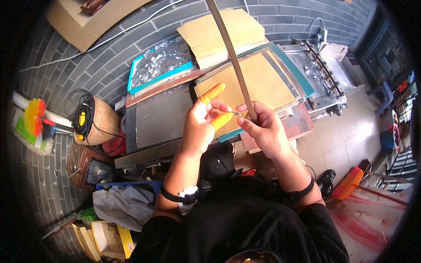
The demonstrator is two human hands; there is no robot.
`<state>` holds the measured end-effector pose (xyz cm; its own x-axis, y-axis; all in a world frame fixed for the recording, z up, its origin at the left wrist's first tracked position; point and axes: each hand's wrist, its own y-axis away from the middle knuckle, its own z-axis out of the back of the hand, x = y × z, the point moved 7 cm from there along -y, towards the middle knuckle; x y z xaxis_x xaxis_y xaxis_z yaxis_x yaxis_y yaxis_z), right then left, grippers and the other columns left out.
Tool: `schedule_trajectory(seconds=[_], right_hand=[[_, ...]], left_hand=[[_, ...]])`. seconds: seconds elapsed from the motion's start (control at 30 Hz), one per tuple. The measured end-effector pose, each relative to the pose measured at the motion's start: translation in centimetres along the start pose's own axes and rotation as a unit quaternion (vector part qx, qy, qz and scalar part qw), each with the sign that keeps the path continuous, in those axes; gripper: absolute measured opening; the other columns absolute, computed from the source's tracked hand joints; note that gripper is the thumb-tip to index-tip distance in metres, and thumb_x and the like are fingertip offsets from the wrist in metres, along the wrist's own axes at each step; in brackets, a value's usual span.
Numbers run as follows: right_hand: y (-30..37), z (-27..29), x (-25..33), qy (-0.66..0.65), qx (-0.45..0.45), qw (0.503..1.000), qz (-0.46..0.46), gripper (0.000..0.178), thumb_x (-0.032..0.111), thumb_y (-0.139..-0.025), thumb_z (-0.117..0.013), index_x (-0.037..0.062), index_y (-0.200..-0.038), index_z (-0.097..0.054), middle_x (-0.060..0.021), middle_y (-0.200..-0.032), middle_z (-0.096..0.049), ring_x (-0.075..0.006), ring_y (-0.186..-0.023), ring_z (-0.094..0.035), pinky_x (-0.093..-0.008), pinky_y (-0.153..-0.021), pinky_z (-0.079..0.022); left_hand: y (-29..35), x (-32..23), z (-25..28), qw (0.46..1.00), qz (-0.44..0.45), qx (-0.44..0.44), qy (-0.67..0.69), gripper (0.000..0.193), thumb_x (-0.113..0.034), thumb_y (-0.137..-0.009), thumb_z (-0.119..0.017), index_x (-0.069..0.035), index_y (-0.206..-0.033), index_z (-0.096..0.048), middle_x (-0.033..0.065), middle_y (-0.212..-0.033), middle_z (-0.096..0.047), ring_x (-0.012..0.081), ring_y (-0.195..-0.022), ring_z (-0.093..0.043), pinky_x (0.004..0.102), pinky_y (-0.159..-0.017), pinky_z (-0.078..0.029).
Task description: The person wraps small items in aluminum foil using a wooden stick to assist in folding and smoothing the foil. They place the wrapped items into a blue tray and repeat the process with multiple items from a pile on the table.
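My left hand (202,125) has yellow finger covers on its thumb and index finger. The index finger points up and away, while the thumb and another finger pinch a small dark piece (237,113), too small to name. Close beside it, my right hand (265,133) has its thumb and fingers closed around the lower end of a long, narrow, flat grey-brown strip (231,50). That strip slants up past the top edge of the view. Both hands are above the near edge of a stack of tan boards (261,81).
Left of the boards lie a dark flat plate (160,116) and a blue tray of shiny metal pieces (162,61). More tan sheets (223,33) lean at the back. A metal machine (318,70) stands right; a wicker basket with black cable (103,120) is left.
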<state>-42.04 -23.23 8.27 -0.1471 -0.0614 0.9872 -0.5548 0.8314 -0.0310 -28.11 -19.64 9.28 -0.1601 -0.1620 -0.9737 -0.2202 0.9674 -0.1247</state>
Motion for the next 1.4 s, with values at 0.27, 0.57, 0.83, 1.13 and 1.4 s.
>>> schedule_trajectory(seconds=[0.27,0.57,0.83,1.13,1.4], right_hand=[[0.0,-0.1,-1.1,-0.162,0.04,0.979,-0.115,0.02,0.021,-0.093,-0.056,0.002,-0.091,-0.061,0.0048,-0.056,-0.042,-0.005,-0.045,-0.036,-0.021,-0.041,-0.027],[-0.1,0.0,-1.4,-0.179,0.033,0.978,-0.101,0.01,0.013,-0.089,-0.06,0.0033,-0.086,-0.062,0.0042,-0.058,-0.048,-0.0043,-0.044,-0.037,-0.0207,-0.038,-0.026],[0.0,0.5,-0.6,-0.073,0.054,0.992,-0.083,0.005,0.008,-0.088,-0.061,0.0037,-0.087,-0.06,0.0055,-0.062,-0.047,-0.0019,-0.048,-0.038,-0.0189,-0.042,-0.027],[-0.1,0.7,-0.9,0.159,0.106,0.98,-0.064,0.005,0.004,-0.086,-0.058,0.0003,-0.089,-0.06,0.0059,-0.066,-0.049,-0.0012,-0.058,-0.041,-0.0185,-0.05,-0.033],[0.0,1.7,-0.9,0.143,0.083,0.981,-0.101,0.018,0.01,-0.088,-0.058,-0.0016,-0.099,-0.063,0.0007,-0.071,-0.058,-0.0062,-0.065,-0.051,-0.0232,-0.058,-0.043]], left_hand=[[0.7,-0.5,-0.8,0.999,-0.043,-0.02,0.022,0.061,0.01,-0.077,-0.064,-0.004,-0.133,-0.045,0.0016,-0.086,-0.058,0.0071,-0.08,-0.054,0.0201,-0.076,-0.046],[1.0,0.6,-1.3,0.998,-0.01,-0.022,0.054,0.058,0.007,-0.08,-0.061,-0.001,-0.134,-0.043,0.0034,-0.089,-0.058,0.0095,-0.084,-0.055,0.0211,-0.078,-0.045],[0.9,1.9,-0.7,0.994,0.057,0.019,0.093,0.048,-0.012,-0.092,-0.051,-0.001,-0.137,-0.037,0.0119,-0.101,-0.062,0.015,-0.088,-0.059,0.0251,-0.077,-0.046],[1.2,0.1,-1.3,0.963,-0.077,0.104,-0.235,0.067,-0.001,-0.08,-0.067,0.0,-0.138,-0.033,0.0053,-0.085,-0.064,0.0091,-0.074,-0.06,0.0226,-0.064,-0.048],[1.1,1.4,1.4,0.994,0.04,0.014,-0.101,0.063,0.002,-0.082,-0.065,0.002,-0.136,-0.032,0.0076,-0.083,-0.065,0.0098,-0.072,-0.061,0.0218,-0.064,-0.048]])
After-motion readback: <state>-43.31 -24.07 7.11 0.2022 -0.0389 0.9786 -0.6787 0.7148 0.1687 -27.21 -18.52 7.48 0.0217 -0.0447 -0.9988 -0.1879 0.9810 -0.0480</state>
